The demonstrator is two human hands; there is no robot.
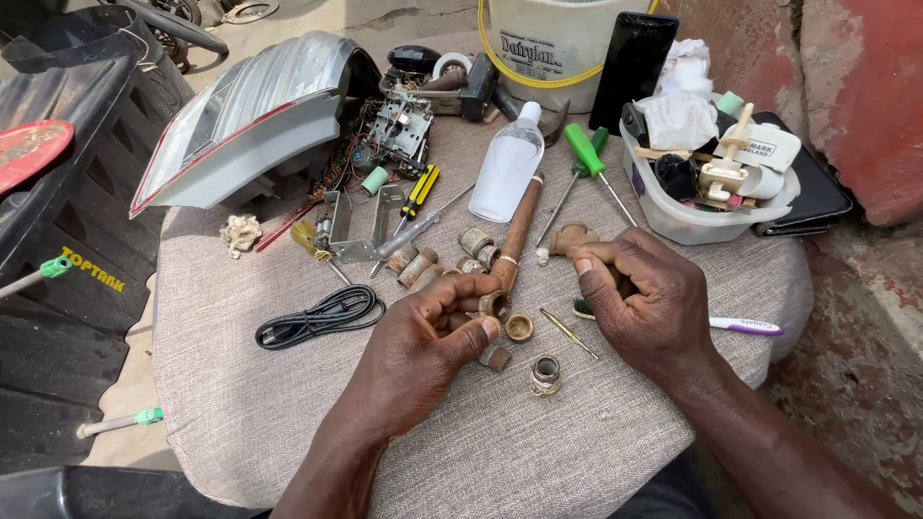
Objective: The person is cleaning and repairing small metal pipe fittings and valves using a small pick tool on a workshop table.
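Two hands on fittings, left hand point(423, 336) pinching brass ring point(494, 305), right hand point(639, 293) beside it.

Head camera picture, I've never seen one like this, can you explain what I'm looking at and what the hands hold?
This is one picture from a camera worn on a person's head, looking down at their own two bare hands over a cloth-covered table. The left hand pinches a small rusty pipe fitting at the end of a rusty pipe. The right hand is closed around a brownish fitting. Around them lie loose metal rings, a coiled black cable, a green-handled screwdriver, a clear plastic bottle, a tub of odds and ends and a car tail light.
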